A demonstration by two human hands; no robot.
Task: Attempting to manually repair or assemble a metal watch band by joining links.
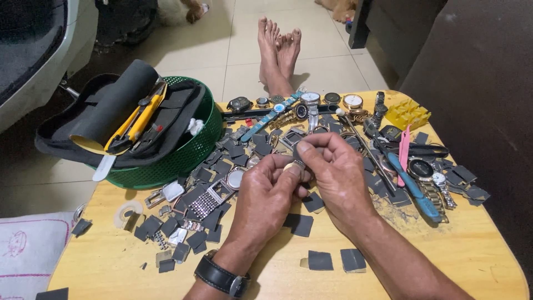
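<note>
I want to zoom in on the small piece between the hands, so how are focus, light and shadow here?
Head view: even light, little glare; left hand and right hand sharp, but the small metal piece is mostly covered by fingers; soft shadows fall on the wooden table beneath the forearms.

One view only, from the person's head, tilted steeply down and forward over a low wooden table (455,250). It sits close: both forearms enter from six o'clock and the hands meet near frame centre. Toward twelve o'clock it takes in tiled floor (233,39) and the person's bare feet (277,53).
</note>
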